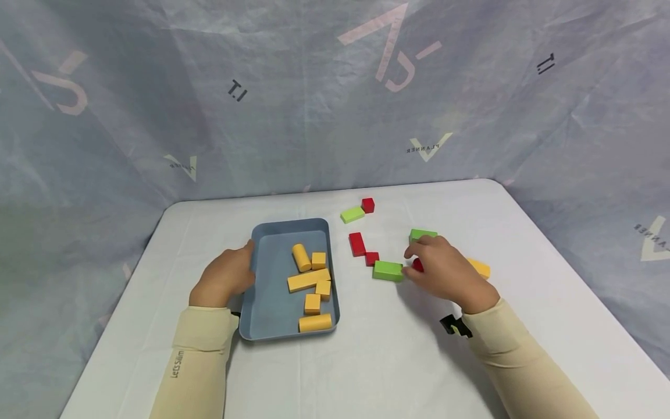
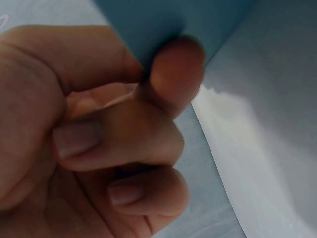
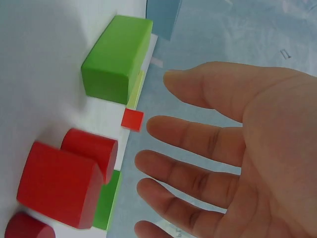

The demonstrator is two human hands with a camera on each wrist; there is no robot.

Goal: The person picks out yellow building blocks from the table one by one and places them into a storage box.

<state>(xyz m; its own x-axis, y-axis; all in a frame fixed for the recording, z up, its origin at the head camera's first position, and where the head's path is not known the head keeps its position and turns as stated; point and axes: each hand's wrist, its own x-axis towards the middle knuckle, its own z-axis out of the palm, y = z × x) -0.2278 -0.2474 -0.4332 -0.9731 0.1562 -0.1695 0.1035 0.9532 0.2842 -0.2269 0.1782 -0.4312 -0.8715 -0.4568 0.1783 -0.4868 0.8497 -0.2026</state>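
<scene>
A shallow blue-grey tray (image 1: 269,302) lies on the white table, with several yellow blocks (image 1: 309,280) inside it. My left hand (image 1: 225,276) grips the tray's left side wall; the left wrist view shows thumb and finger pinching it, the other fingers curled. Over the right part of the table, my right hand (image 1: 447,270) hovers with fingers spread and holds nothing. Close to its fingertips are a green block (image 3: 116,59), a red block (image 3: 59,186) and a red cylinder (image 3: 91,151). Part of this group is hidden under the hand in the head view.
Between tray and right hand lie a red block (image 1: 357,244) and a small red cube (image 1: 372,259). Farther back are a light green block (image 1: 352,215) and another red cube (image 1: 368,205). A yellow block (image 1: 478,268) shows behind the right wrist. Grey printed cloth (image 1: 314,116) hangs behind the table.
</scene>
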